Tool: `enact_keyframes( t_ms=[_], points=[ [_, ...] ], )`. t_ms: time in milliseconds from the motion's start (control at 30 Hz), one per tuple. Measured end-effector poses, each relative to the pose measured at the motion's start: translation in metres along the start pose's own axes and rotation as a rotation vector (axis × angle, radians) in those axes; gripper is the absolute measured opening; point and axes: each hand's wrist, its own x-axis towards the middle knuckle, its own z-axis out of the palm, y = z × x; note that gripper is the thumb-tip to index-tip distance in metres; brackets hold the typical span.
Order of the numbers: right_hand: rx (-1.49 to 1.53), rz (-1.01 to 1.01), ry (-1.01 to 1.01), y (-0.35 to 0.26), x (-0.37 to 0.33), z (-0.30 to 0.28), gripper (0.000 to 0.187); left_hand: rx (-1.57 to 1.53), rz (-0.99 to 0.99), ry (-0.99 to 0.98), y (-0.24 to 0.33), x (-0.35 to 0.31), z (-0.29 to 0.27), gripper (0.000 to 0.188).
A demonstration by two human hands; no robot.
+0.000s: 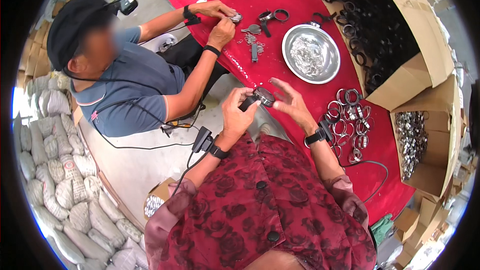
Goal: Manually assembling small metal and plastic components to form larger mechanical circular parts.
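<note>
My left hand pinches a black wristwatch-like piece, with a round dark face and a short black strap, over the table's near edge. My right hand is just right of it, open, fingers spread and thumb pointing at its rim; whether the thumb touches it I cannot tell. Ahead stands a steel bowl holding many small shiny metal bits. Loose silver and black rings lie right of my right hand.
A red-covered table carries a carton of black ring-shaped parts and a carton of silver pieces. At left, a seated co-worker handles a small round piece. Cables trail from both my wrists. Sacks are piled at far left.
</note>
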Motion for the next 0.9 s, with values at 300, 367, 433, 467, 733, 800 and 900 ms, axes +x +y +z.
enact_keyframes(
  t_ms=[300,367,433,467,733,800,900],
  points=[
    [0.476,0.168,-0.012,0.038,-0.052,0.007,0.085,-0.02,-0.087,-0.145,0.005,-0.03,0.023,0.036],
    [0.518,0.204,0.027,0.038,-0.059,0.01,0.08,-0.012,-0.079,-0.164,0.006,-0.035,0.025,0.037],
    [0.514,0.187,0.051,0.045,-0.065,0.011,0.078,0.075,-0.01,-0.195,0.015,-0.035,0.028,0.037],
    [0.501,0.171,0.07,0.048,-0.068,0.012,0.076,0.111,0.019,-0.215,0.021,-0.035,0.028,0.037],
    [0.541,0.162,0.175,0.035,-0.087,0.035,0.073,0.065,-0.063,-0.433,0.031,-0.034,0.004,0.043],
    [0.535,0.134,0.191,0.035,-0.092,0.046,0.073,0.021,-0.09,-0.487,0.031,-0.036,-0.005,0.048],
    [0.536,0.105,0.195,0.033,-0.092,0.055,0.075,-0.013,-0.215,-0.612,0.028,-0.031,-0.023,0.052]
  ],
)
